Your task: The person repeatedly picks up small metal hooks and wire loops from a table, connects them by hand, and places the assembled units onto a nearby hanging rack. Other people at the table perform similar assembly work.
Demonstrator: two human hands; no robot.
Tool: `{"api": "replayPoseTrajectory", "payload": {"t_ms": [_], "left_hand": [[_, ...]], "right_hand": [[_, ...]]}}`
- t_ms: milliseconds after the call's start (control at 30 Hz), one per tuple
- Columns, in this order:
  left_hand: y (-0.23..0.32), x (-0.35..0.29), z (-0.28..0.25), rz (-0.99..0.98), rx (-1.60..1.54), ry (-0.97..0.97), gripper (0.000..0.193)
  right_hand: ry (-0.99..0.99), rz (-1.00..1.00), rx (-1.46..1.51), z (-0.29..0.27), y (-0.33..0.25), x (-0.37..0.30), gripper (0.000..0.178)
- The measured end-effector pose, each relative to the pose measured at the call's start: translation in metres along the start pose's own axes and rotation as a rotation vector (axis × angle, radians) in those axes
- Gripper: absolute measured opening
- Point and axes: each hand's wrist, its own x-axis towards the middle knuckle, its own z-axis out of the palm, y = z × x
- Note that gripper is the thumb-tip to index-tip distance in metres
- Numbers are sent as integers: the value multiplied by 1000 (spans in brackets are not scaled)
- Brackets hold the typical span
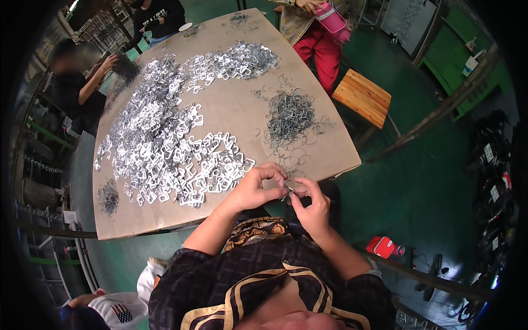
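Just past the table's near edge, my left hand (256, 188) and my right hand (313, 208) meet fingertip to fingertip. Between them a small shiny metal piece (289, 190) is pinched by both hands; fingers cover most of it, so its exact shape is hidden. Beyond my left hand spreads a big heap of silver metal hooks (159, 132), flat and loop-shaped. Ahead of my right hand lies a pile of thin bent wire clips (291, 116), with loose ones trailing toward my fingers. A smaller clump of wire clips (108, 197) sits at the table's left corner.
The brown tabletop (236, 104) carries all the piles. A wooden stool (363, 98) stands to its right. Across the table are people in dark tops and one in red trousers (324, 60) holding a pink container (331, 21). A red box (380, 246) is at lower right.
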Motion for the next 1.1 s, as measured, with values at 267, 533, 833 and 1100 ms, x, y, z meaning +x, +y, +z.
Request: {"api": "replayPoseTrajectory", "payload": {"t_ms": [267,533,833,1100], "left_hand": [[15,4,9,-70,-18,11,10],[13,-1,8,-66,-24,22,10],[16,-20,21,90,-80,47,10],[5,-54,26,157,30,15,14]], "right_hand": [[76,-115,-84,-3,-7,2,40],[109,-144,-91,-1,-3,-1,42],[38,-213,-38,-5,2,-3,39],[-280,-189,-271,29,61,44,35]]}}
